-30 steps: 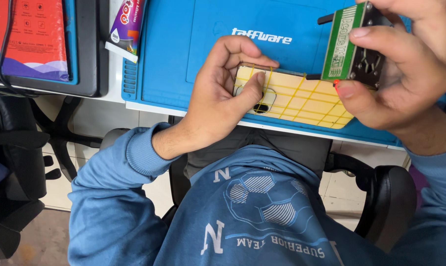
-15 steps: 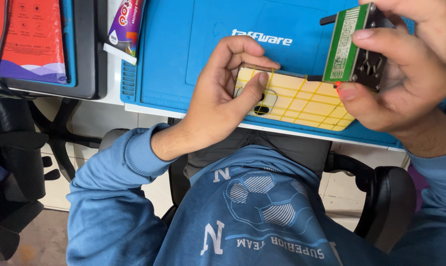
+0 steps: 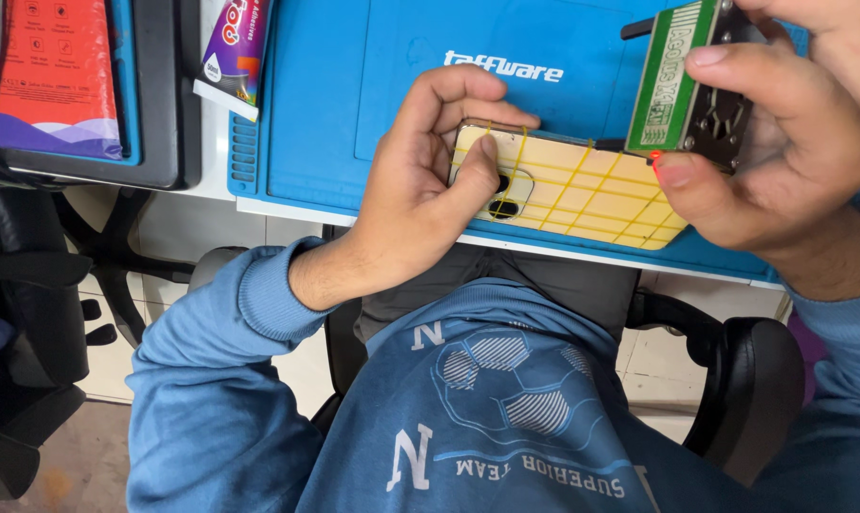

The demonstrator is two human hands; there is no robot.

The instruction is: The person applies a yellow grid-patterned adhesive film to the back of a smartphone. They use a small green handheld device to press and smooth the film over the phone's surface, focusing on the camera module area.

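Blue silicone forms the work mat (image 3: 354, 104) spread over the white desk (image 3: 287, 223), whose near edge runs across the middle of the view. At the left a black tray (image 3: 169, 114) is seen with a red package (image 3: 50, 66) lying in it, and a purple-and-white adhesive tube (image 3: 232, 52) lies between that tray and the mat. Below the desk edge a black office chair (image 3: 748, 380) and a pale tiled floor (image 3: 116, 361) are visible, along with a blue sweatshirt (image 3: 468, 418).

The left hand (image 3: 416, 204) is curled over the near end of a gold smartphone (image 3: 563, 185), which lies back-up on the mat at its front edge and is bound with yellow rubber bands (image 3: 592, 190). The thumb is pressed beside the camera cut-out while the fingers are hooked over the phone's far edge, so the phone is gripped, not merely touched.

The right hand (image 3: 791, 142) is raised just above the phone's right end and is closed around a small green-faced device (image 3: 682, 81) with a black fan housing, pinched between thumb and fingers.
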